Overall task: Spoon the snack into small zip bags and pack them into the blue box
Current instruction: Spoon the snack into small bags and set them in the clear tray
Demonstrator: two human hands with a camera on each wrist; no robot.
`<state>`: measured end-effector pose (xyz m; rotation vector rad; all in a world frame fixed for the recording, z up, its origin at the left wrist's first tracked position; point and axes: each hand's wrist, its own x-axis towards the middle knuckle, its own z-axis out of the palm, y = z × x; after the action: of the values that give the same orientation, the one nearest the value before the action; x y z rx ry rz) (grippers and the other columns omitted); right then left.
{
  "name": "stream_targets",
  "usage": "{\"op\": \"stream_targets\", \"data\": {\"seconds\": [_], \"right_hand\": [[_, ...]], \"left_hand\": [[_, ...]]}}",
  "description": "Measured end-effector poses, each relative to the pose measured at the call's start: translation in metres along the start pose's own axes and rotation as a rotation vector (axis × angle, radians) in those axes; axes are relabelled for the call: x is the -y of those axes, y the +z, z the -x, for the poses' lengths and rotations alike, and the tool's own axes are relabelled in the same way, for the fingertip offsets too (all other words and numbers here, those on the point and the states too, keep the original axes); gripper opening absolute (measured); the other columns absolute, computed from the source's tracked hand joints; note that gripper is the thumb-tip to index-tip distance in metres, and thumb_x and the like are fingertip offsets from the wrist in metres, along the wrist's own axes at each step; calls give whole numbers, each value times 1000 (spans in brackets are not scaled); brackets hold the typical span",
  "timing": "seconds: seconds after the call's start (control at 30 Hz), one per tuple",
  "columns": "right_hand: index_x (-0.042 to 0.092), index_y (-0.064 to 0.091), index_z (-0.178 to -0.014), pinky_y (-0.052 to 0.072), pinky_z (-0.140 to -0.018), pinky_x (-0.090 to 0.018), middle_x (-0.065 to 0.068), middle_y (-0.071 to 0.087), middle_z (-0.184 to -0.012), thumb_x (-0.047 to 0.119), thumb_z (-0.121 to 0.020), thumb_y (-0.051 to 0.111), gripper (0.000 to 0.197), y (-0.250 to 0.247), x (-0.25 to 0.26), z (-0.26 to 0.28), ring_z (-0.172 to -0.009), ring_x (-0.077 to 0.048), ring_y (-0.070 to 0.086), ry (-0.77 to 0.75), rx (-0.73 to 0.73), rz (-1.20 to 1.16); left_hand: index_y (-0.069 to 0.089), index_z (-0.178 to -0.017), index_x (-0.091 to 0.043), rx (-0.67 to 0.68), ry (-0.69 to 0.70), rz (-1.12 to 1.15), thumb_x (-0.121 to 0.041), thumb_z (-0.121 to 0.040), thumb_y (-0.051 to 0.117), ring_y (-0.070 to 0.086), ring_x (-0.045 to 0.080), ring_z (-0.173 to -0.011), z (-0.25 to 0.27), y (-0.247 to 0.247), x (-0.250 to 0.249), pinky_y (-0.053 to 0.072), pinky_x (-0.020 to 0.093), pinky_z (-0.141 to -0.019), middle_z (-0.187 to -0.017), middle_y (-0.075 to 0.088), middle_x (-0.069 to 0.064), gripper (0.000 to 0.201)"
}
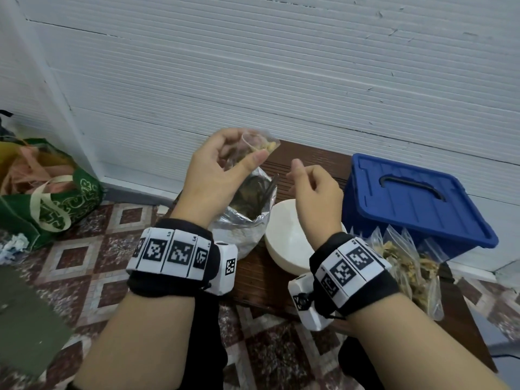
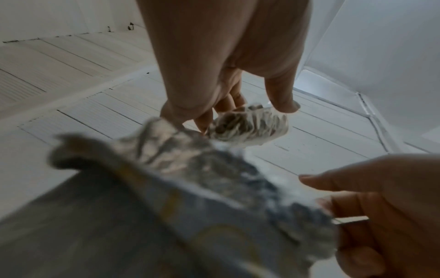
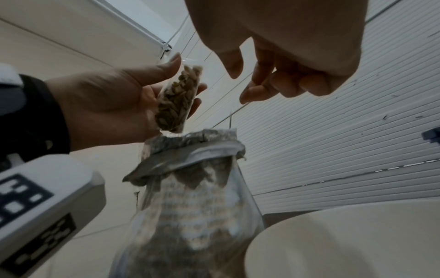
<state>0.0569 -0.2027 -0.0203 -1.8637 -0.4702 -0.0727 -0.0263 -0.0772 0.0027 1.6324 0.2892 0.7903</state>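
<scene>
While the left hand (image 1: 222, 164) pinches the filled zip bag (image 1: 260, 144) upright at centre frame above the open foil snack pouch (image 1: 250, 209), the right hand (image 1: 315, 190) hovers just to its right, fingers loosely curled and holding nothing. Nearer the bag's open top edge, it likely reaches left to seal it; the blue box (image 1: 416, 198), lid on, sits at right on the tabletop (image 1: 259, 280)
</scene>
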Motion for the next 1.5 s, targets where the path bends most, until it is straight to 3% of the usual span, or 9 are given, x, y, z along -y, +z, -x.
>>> {"op": "stream_targets", "data": {"seconds": [0.33,0.43,0.5,0.53,0.57,0.73,0.83,1.17,1.5], "right_hand": [[18,65,-61,41,-60,-13,6,61,-57,31,-98,49,43,-66,-3,4,-56,2,54,61,-255,-314],[14,68,-63,39,-59,-17,-6,66,-62,26,-96,53,37,-85,-13,14,-61,-2,61,72,-270,-306],[6,69,-67,40,-64,-26,-19,67,-74,23,-92,59,32,-92,-24,22,-98,-12,52,100,-258,-280],[2,68,-68,42,-66,-29,-21,66,-73,22,-91,61,31,-95,-29,25,-60,-2,42,113,-244,-261],[2,69,-69,45,-68,-32,-21,66,-73,22,-90,62,30,-98,-35,27,-69,-18,63,131,-228,-244],[10,73,-68,52,-78,-35,-7,72,-73,24,-83,68,21,-109,-51,28,-79,-19,68,272,-109,-196],[7,71,-68,53,-86,-44,-12,71,-76,26,-81,71,24,-112,-54,25,-84,-29,67,294,-83,-129],[7,71,-70,49,-77,-26,-7,71,-75,28,-85,67,26,-118,-52,25,-81,-19,66,237,-45,-3],[18,74,-75,50,-73,-24,-3,72,-76,46,-82,67,29,-122,-44,34,-78,-13,66,187,13,-7]], "left_hand": [[61,-112,-10,244,97,106,-7,-86,70,65,-3,-96,26,79,-4,46,10,-82,-104,69,-5,28],[62,-110,-12,309,54,107,-5,-86,70,62,-9,-92,37,100,8,44,7,-80,-101,67,-12,26],[62,-107,-16,345,22,92,-7,-86,70,62,-10,-91,44,110,17,44,7,-78,-100,67,-14,24],[62,-105,-20,360,10,76,-9,-86,70,62,-10,-91,46,114,22,43,7,-78,-100,67,-15,23],[62,-104,-24,374,0,50,-12,-86,71,62,-9,-94,48,117,27,43,8,-79,-100,68,-16,23],[64,-103,-35,401,-4,-85,-24,-85,72,63,0,-100,52,123,49,47,28,-93,-102,70,-17,22],[65,-105,-40,411,-1,-103,-24,-85,72,62,-5,-99,54,122,53,46,19,-91,-101,70,-20,27],[56,-130,-33,626,-102,-215,-22,-69,84,54,-13,-110,43,103,65,40,11,-94,-118,64,-19,68],[65,-101,-33,542,-71,-168,-19,-68,85,59,-10,-92,47,113,70,45,17,-94,-95,67,-17,42]]}}
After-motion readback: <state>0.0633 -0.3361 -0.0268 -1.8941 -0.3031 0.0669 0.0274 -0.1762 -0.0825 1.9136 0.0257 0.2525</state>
